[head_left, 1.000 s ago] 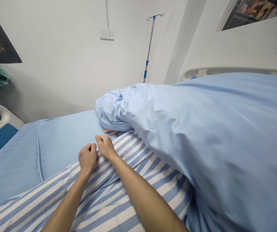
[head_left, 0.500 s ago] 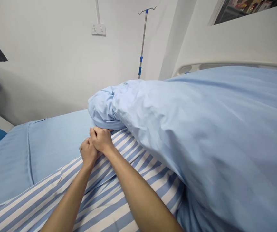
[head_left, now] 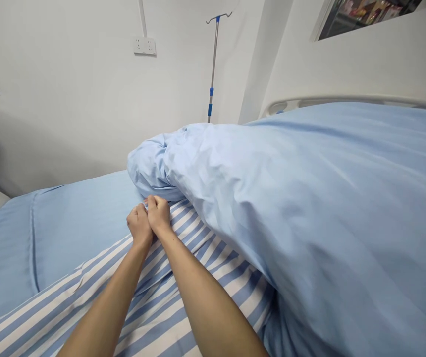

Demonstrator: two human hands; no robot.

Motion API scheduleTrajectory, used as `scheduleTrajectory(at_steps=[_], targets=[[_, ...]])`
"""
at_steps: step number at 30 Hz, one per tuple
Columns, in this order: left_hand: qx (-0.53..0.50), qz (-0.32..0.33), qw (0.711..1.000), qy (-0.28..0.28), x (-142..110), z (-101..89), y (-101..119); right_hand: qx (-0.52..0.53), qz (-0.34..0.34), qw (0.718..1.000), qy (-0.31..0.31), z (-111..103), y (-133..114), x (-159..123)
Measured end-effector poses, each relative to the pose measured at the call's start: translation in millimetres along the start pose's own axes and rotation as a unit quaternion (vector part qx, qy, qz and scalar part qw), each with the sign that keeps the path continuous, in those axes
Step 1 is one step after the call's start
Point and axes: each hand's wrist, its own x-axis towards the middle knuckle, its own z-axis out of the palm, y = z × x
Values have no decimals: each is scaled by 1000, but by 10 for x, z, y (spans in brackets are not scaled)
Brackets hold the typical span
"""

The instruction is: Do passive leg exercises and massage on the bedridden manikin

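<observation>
So: left hand (head_left: 139, 225) and right hand (head_left: 158, 214) lie side by side, touching, fingers curled in and closed on a small pinch of blue-and-white striped cloth (head_left: 198, 243). Fingertips are buried in the fold, so the exact grip is hard to read. Neither hand is open. Cannot tell whether the cloth is a gown or a sheet, and whatever lies beneath it is hidden.

The striped cloth runs under the edge of a bulky pale blue quilt (head_left: 272, 208), and both hands sit just beside the quilt's near end. Left of the quilt: plain blue bed sheet (head_left: 75, 213) with a stitched seam. Beyond the quilt: an IV pole (head_left: 213, 64) with blue fittings, its foot hidden behind the quilt, and a white wall socket (head_left: 144, 45) to the left of it. Past the quilt's far side, a pale bed rail (head_left: 332, 103) is partly covered. Above that, a glass-fronted panel (head_left: 365, 20) is cut off by the frame, contents hard to make out.
</observation>
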Motion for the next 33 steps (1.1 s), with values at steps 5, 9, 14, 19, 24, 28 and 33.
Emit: scheduleTrajectory(at_steps=[5, 9, 14, 19, 24, 28, 33], targets=[[41, 28, 998, -49, -45, -13, -50, -75, -58, 995, -6, -153, 27, -5], [-43, 0, 997, -62, 17, 70, 87, -48, -5, 998, -28, -142, 152, 53], [-72, 23, 994, -79, 5, 230, 109, 26, 42, 998, 24, -128, 192, 161], [-40, 66, 991, -108, -52, 263, -36, -23, -22, 997, 66, -222, 177, 229], [-24, 67, 986, -149, -79, 242, 78, -67, 12, 997, 41, -267, 308, 277], [3, 46, 986, -160, -49, -111, 60, -62, 18, 997, 38, -223, 407, 290], [89, 34, 992, -79, 119, -1431, -281, -54, 7, 997, 53, -183, 460, 307]])
